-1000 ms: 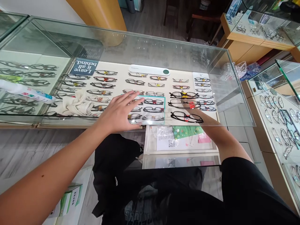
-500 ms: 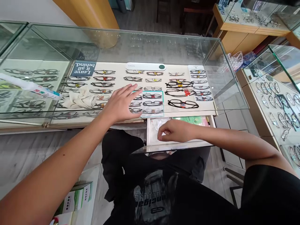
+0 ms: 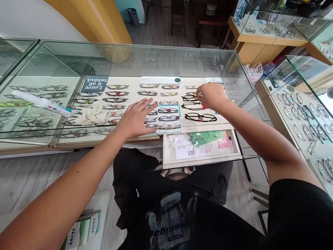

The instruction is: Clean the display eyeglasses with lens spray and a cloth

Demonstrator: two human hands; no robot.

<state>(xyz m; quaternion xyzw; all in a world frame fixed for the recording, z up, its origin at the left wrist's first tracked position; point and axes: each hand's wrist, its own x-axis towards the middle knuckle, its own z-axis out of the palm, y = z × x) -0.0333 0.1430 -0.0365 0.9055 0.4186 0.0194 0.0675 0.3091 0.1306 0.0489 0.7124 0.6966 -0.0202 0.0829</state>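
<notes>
My left hand (image 3: 137, 118) lies flat with fingers spread on the glass top of the display case (image 3: 145, 47), beside a teal-edged card (image 3: 180, 121) with glasses on it. My right hand (image 3: 212, 95) is over the right part of the case, its fingers curled together at a pair of dark-framed glasses (image 3: 190, 97); what is between the fingertips is hidden. Just below it lie glasses with a red tag (image 3: 194, 106) and a black pair (image 3: 201, 117). Rows of other glasses fill the case.
An open drawer (image 3: 169, 162) holds papers (image 3: 188, 147) and a green packet (image 3: 205, 138). To the left are a white bottle (image 3: 43, 103) and a crumpled cloth (image 3: 95, 115). Another glass case (image 3: 281, 118) stands at the right, a yellow column (image 3: 104, 24) behind.
My right hand has moved from above the drawer up and forward to the glasses at the right of the case, uncovering the drawer's papers. My left hand keeps its place. The view has shifted slightly.
</notes>
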